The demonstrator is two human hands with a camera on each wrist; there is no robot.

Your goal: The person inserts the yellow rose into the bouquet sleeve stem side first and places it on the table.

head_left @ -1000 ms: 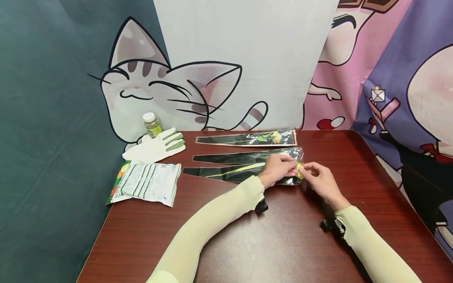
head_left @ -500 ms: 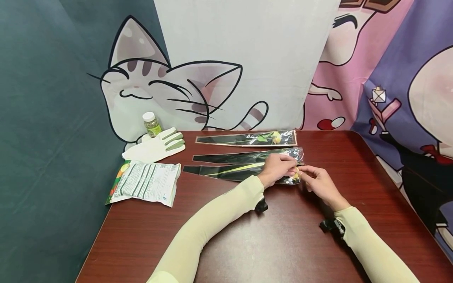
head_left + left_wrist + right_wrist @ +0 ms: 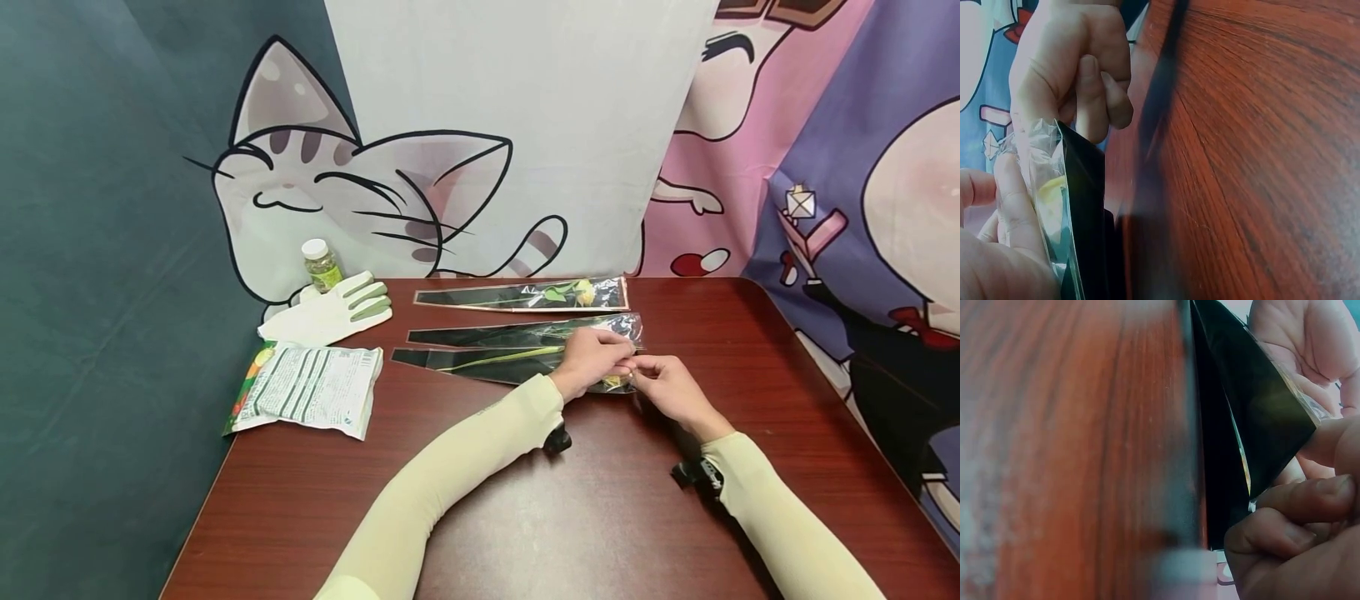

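The nearest flower sleeve (image 3: 491,364) is long, black-backed and clear-fronted, with a green stem inside. At its wide end the yellow flower (image 3: 617,381) lies behind the clear film, partly hidden by fingers. My left hand (image 3: 592,360) pinches the film at this mouth. From the other side my right hand (image 3: 670,390) pinches the mouth's edge, its fingertips close to the left ones. The left wrist view shows the yellow petals (image 3: 1054,194) below the crinkled rim. In the right wrist view, the sleeve's black back (image 3: 1260,406) is lifted off the table near the right fingers.
Two more flower sleeves lie behind, a middle one (image 3: 480,333) and a far one (image 3: 487,296) with a yellow flower. At left are a white glove (image 3: 315,315), a white-capped jar (image 3: 323,267) and a printed packet (image 3: 315,387). The wooden table (image 3: 570,517) ends at a curtain.
The yellow flower has gone from the sleeve's mouth to inside the film. My right hand has shifted left and now pinches the rim. The sleeve's narrow end has moved slightly right.
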